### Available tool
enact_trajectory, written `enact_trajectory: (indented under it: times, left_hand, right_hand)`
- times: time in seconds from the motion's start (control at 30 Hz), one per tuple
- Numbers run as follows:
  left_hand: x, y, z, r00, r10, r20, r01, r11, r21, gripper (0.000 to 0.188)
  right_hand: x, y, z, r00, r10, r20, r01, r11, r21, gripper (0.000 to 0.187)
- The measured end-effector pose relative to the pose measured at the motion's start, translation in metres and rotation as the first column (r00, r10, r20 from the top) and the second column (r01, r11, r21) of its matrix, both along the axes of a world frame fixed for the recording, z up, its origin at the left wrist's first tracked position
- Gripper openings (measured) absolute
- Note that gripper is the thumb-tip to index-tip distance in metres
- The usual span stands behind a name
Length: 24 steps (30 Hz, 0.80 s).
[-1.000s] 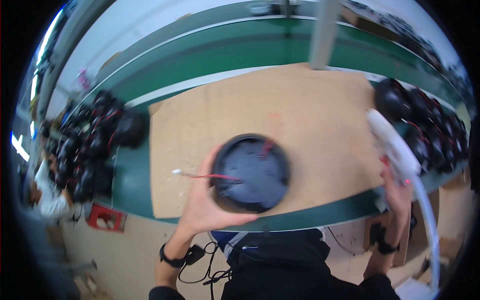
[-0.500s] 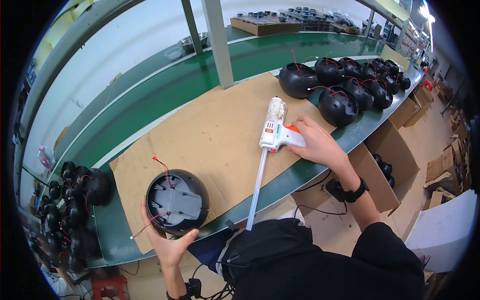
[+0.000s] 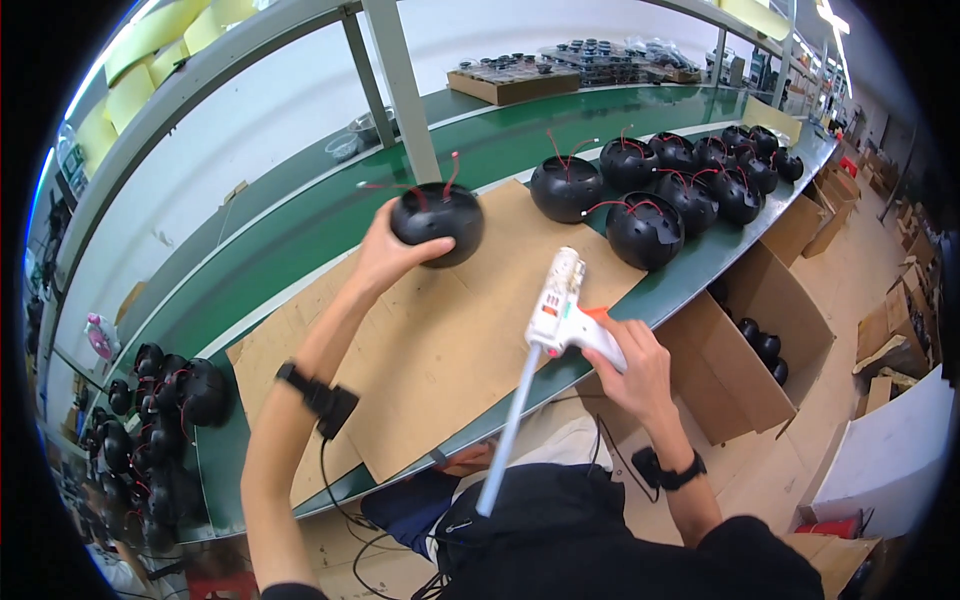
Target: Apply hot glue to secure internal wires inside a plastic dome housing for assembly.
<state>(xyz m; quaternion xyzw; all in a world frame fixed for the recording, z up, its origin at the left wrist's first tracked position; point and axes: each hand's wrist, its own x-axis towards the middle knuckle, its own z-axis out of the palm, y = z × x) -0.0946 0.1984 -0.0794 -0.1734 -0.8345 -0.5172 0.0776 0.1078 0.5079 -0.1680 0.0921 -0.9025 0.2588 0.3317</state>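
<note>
My left hand [image 3: 395, 247] grips a round black shell [image 3: 445, 228] from its left side, thumb across the front. The shell is over the far part of the cardboard sheet [image 3: 440, 340], and red wires stick up from its top. In my right hand [image 3: 632, 365] is a white hot glue gun [image 3: 558, 310] with an orange trigger, its fingers wrapped round the handle. The gun's nozzle points away from me, and a long clear glue stick [image 3: 510, 430] trails from its rear towards my body. Whether the left fingertips touch the shell's far side is hidden.
Several black shells with red wires [image 3: 645, 232] stand at the bench's right, and more [image 3: 200, 390] crowd its left end. A grey post [image 3: 400, 95] rises behind the cardboard. Past it runs a green conveyor [image 3: 500, 125]. Open cartons [image 3: 745, 350] stand on the floor at right.
My left hand has carried the shell from the near left of the cardboard to its far side, tilting it. The glue gun has moved a little nearer to me.
</note>
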Motion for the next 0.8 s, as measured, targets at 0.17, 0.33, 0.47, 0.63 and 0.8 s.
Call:
enact_trajectory:
  times: [0.17, 0.33, 0.47, 0.63, 0.8]
  left_hand:
    - [-0.075, 0.041, -0.054, 0.989, -0.113, -0.099, 0.101, 0.988, -0.119, 0.120]
    - [-0.053, 0.024, -0.018, 0.988, -0.121, 0.094, 0.150, 0.892, -0.426, 0.116]
    - [0.079, -0.118, 0.035, 0.992, 0.066, 0.111, -0.027, 0.944, -0.328, 0.062]
    - [0.230, -0.202, -0.018, 0.810, 0.586, 0.008, -0.568, 0.789, -0.236, 0.015]
    - [0.294, -0.239, -0.100, 0.489, 0.778, -0.395, -0.872, 0.452, -0.189, 0.018]
  right_hand:
    - [0.028, 0.003, 0.012, 0.998, 0.053, 0.021, -0.053, 0.998, 0.033, 0.047]
    - [0.029, 0.009, 0.003, 0.984, 0.152, 0.091, -0.147, 0.987, -0.063, 0.048]
    - [-0.005, -0.046, 0.016, 0.917, 0.394, 0.056, -0.390, 0.918, -0.072, 0.052]
    - [-0.044, -0.126, 0.008, 0.902, 0.421, 0.096, -0.427, 0.902, 0.061, 0.048]
    - [-0.046, -0.135, 0.002, 0.911, 0.405, 0.083, -0.410, 0.910, 0.061, 0.048]
